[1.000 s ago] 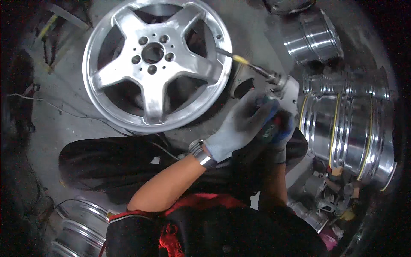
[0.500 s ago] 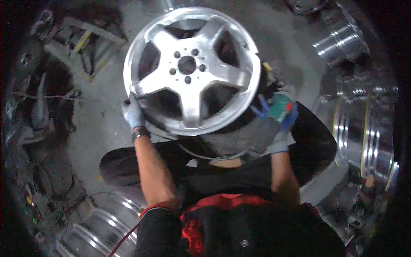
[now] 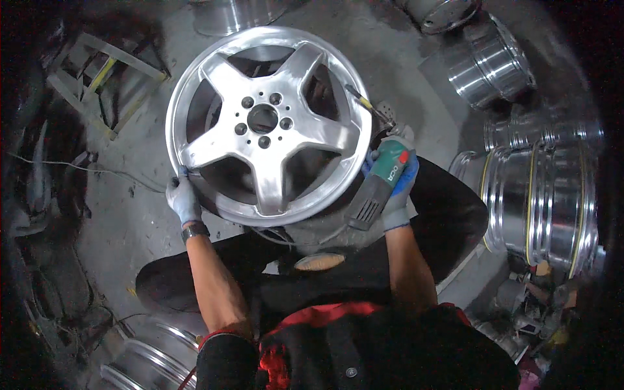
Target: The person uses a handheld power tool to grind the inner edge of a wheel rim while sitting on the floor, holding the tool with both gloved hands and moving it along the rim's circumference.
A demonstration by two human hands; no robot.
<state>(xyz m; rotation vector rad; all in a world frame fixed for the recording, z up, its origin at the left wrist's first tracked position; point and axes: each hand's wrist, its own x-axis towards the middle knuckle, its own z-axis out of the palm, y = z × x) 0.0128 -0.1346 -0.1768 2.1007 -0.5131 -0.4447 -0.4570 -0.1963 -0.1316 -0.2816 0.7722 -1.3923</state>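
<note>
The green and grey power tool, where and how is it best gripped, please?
Grip the power tool around its long body, probably from the right, as the right hand does: the yellow-banded rod points away at the far end.

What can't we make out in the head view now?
Head view, right hand: palm, hidden behind the tool.
Head view, left hand: fingers' placement on the wheel, too small to tell.
Head view, what supports the wheel: hidden beneath it.
Head view, far barrel: cut off by the upper edge.

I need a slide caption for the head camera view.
Gloved left hand at the edge of a five-spoke wheel, gloved right hand holding a green power tool, metal rims nearby.
</note>
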